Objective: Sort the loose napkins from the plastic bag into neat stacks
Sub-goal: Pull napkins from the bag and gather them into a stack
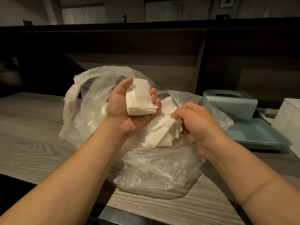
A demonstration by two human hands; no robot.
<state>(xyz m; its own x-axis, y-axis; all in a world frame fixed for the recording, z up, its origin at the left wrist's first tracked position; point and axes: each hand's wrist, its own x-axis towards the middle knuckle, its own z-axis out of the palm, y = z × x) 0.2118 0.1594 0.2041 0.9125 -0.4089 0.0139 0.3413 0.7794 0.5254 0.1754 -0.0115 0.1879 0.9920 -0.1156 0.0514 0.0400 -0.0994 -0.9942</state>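
- While the neat stack of napkins (139, 98) is lying squared-up in the upturned palm of the left hand (129, 108), that hand is cupping it from below, the thumb rising along the stack's left edge and the fingers curling up round its right edge.
- Lower and to the right, the right hand (194, 122) is pinching a fanned bunch of napkins (162, 132), its fingers curled over the bunch's right end, though motion blur is hiding exactly how the fingertips are lying.
- That bunch is slanting down to the left from the right hand, its lower end reaching under the heel of the left hand; the two hands are sitting near one another but not touching.
- More loose napkins (168, 103) are showing inside the plastic bag (155, 169), just beyond the left hand's fingertips.
- Both hands are hovering over the bag's open mouth, and the clear, crumpled bag is spreading out on the wood-grain counter (29, 137), one handle loop (73, 95) standing up on its left.
- Right of the bag, a pale teal tray (254, 135) is resting on the counter, partly hidden behind the bag's edge.
- Behind the tray, a teal tissue box (232, 101) with an oval opening on top is standing.
- At the far right edge, a white container (289, 120) is partly showing, just beside the tray.
- Beyond the counter, a dark partition wall (129, 46) is running across the view.
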